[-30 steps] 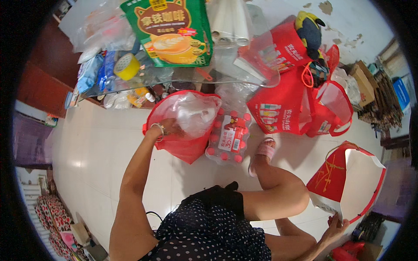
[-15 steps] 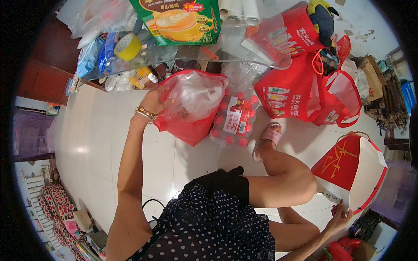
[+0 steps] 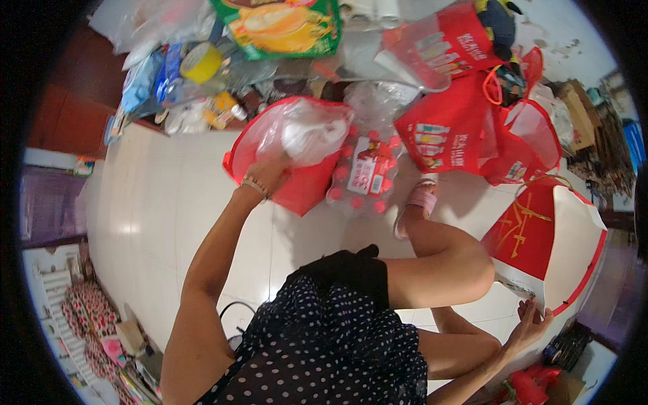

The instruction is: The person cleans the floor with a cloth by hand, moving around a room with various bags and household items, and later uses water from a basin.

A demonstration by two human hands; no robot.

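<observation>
My left hand (image 3: 268,174) is at the mouth of a red shopping bag (image 3: 307,192) on the floor in front of me. A bunched clear plastic bag (image 3: 314,138) lies inside, next to that hand, whose fingertips are blurred and partly hidden. At the lower right, my right hand (image 3: 530,327) pinches the bottom edge of a large red and white paper gift bag (image 3: 523,233), which lies tilted with a rope handle at its top. Between the red bags stands a shrink-wrapped pack of small bottles (image 3: 365,172) with red caps.
A glass-topped table (image 3: 270,71) ahead carries a green pouch (image 3: 287,30), yellow tape (image 3: 201,63) and plastic bags. More red bags (image 3: 449,131) stand to the right, near stacked cardboard (image 3: 577,118). My sandalled foot (image 3: 420,202) is beside the bottles.
My left hand has moved right and nearer to me, from the red bag's left rim to its front side. The bag's mouth now spreads wider. My right hand keeps its hold on the paper bag.
</observation>
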